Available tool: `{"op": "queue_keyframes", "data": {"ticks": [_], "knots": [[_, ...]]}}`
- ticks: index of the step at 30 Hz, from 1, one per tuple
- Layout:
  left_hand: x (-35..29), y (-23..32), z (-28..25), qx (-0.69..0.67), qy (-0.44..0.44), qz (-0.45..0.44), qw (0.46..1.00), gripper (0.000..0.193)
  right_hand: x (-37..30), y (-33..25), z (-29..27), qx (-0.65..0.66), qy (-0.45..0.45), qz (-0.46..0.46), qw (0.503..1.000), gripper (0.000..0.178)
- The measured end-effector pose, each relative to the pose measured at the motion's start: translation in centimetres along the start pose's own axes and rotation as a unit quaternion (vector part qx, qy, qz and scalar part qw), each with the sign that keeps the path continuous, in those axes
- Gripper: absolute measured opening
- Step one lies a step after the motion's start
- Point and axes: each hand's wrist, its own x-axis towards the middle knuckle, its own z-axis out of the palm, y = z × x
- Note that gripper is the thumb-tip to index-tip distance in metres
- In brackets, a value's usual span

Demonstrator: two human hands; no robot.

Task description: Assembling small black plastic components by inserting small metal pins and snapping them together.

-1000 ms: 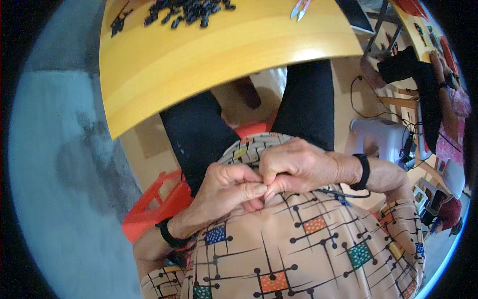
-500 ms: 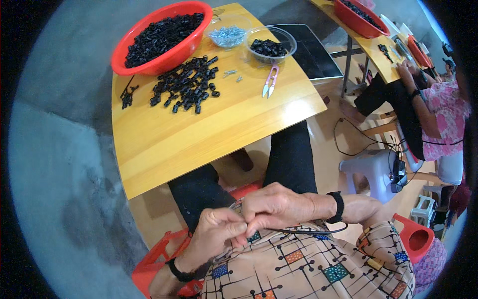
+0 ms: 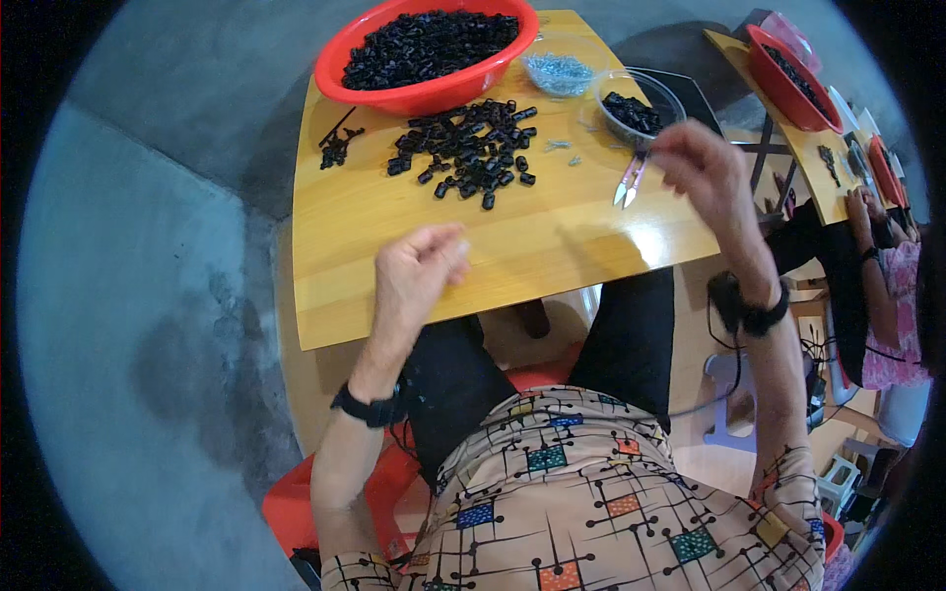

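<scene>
Snips [image 3: 640, 176] with pink handles lie on the yellow table [image 3: 365, 256] in the head view, their long axis running away from the person and slightly to the right, blades toward the person, handles toward the clear bowl [image 3: 670, 103] of black parts [image 3: 631, 114]. We note that the right hand [image 3: 702, 175] is the nearer, its fingers just right of the handles as seen here, with the bowl beyond and to the left of it. The left hand [image 3: 419, 274] hangs over the near part of the table, well apart from the snips; nearest to it is the heap of loose black pieces [image 3: 463, 143], beyond its fingertips and a little to the right, its pieces sharing no common direction. We read the left grip as narrow, thumb close to curled fingers, but cannot tell whether anything is pinched inside. The right fingers are bent and blurred, so we cannot tell how wide they stand, whether they hold anything, or whether they touch the handle ends. The red basin [image 3: 434, 101] is cut off above, and the co-worker [image 3: 895, 281] at far right is partly lost in the dark border.
</scene>
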Motion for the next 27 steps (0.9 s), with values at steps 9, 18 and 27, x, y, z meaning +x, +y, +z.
{"op": "queue_keyframes", "data": {"ticks": [9,18,27], "knots": [[7.8,-2.3,-0.9,0.100,0.103,0.070,0.987,0.029,5.6,6.5,-0.4,-0.143,0.065,-0.019,0.987,0.018],[9.5,-3.1,-0.8,0.296,0.069,0.212,0.929,0.018,-1.5,1.5,6.4,-0.025,-0.112,-0.053,0.992,0.010],[4.1,-3.3,0.4,0.289,0.097,0.187,0.934,0.015,-2.5,3.3,7.1,-0.077,-0.100,-0.039,0.991,0.012]]}}
